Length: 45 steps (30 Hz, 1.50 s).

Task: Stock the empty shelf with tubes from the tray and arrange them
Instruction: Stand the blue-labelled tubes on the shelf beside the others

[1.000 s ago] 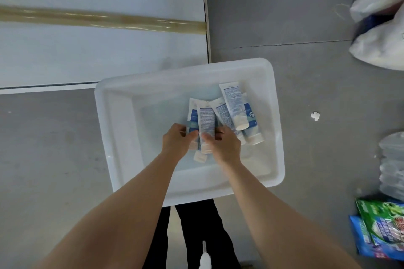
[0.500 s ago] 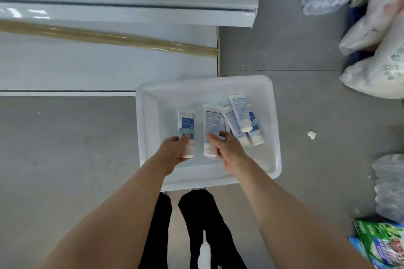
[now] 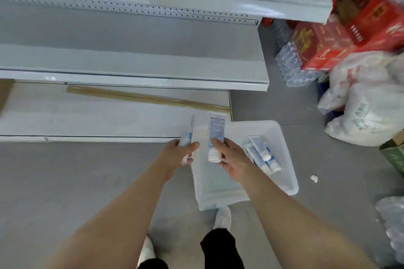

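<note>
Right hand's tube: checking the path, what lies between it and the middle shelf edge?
Head view: only the bottom shelf board and a tan strip lying on it.

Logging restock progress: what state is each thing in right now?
Left hand: grips the left tube.
Right hand: grips the right tube, cap toward the person.
Tray: on the floor, not empty.
Three tubes: lying in the tray.
Middle shelf: no tubes on it yet.
</note>
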Tool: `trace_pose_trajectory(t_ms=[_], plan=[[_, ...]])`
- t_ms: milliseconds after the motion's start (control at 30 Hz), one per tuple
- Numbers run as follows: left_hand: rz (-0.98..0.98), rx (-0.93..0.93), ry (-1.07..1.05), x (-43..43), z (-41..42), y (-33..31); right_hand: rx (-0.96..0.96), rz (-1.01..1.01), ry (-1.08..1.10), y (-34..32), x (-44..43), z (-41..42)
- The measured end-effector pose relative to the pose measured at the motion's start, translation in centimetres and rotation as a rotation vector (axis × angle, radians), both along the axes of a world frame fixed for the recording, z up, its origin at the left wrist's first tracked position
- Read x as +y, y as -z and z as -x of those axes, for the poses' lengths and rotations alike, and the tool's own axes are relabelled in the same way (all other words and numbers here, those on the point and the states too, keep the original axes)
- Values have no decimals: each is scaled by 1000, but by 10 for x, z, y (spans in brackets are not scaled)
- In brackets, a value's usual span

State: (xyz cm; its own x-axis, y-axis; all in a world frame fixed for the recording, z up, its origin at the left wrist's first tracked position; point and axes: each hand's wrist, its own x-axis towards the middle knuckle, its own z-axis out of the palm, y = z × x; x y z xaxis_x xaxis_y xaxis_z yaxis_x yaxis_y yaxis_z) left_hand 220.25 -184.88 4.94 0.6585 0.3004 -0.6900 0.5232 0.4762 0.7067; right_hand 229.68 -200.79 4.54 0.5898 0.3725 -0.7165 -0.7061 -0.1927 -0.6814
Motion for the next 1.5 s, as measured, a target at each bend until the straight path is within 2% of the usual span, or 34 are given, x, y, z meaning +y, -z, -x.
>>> trace_pose_trajectory(t_ms=[267,467,733,867,1033,1333,1500], plan=[[-417,-284,48,132,55,-130,-238,-216,12,-110,130,52],[-372,-427,-62,207,55,-203,-426,-348,-24,-189,194,51],[-556,-600,-206,285,15,-277,-676,-386,-81,-281,267,2],[-676,-590,-273,323,-13,-296,-792,-367,-94,-300,304,-33],[-727,-573,-302,364,-51,-303,-873,-305,-102,-306,347,-76],[-862,-520,-338,415,-94,-272,-956,-137,-61,-277,414,-123],[-879,-541,-248,445,-116,-259,-1002,-45,4,-266,440,-135]])
